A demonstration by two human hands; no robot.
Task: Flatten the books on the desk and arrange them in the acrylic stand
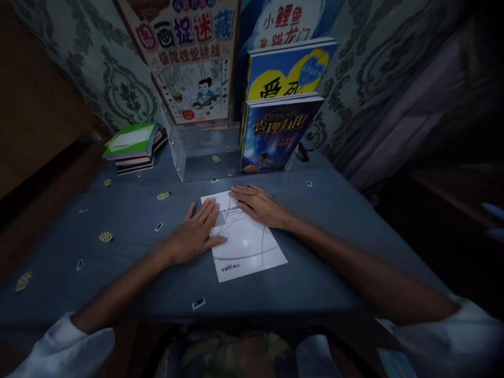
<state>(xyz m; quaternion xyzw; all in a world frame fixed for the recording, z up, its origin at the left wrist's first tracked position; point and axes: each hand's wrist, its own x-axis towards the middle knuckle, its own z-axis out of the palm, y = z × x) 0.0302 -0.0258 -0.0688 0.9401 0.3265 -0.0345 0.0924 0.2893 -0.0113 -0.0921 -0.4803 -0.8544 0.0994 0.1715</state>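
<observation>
A white booklet (248, 247) with grey curved lines and "valli" printed near its lower edge lies flat on the blue-grey tablecloth (149, 283). My left hand (195, 233) rests on the booklet's left edge, palm down, fingers spread and thumb reaching inward over the page. Across the top right part of the booklet lies my right hand (260, 206), its fingers extended flat and pointing left. Neither hand grips anything. Part of the printed heading is covered by the right hand's fingers.
Behind the booklet, a clear acrylic stand (208, 165) holds upright books, including a dark blue one (275, 136) and a large picture book (197, 68). A small stack of books (132, 144) lies at the back left. Patterned fabric (128, 92) hangs behind.
</observation>
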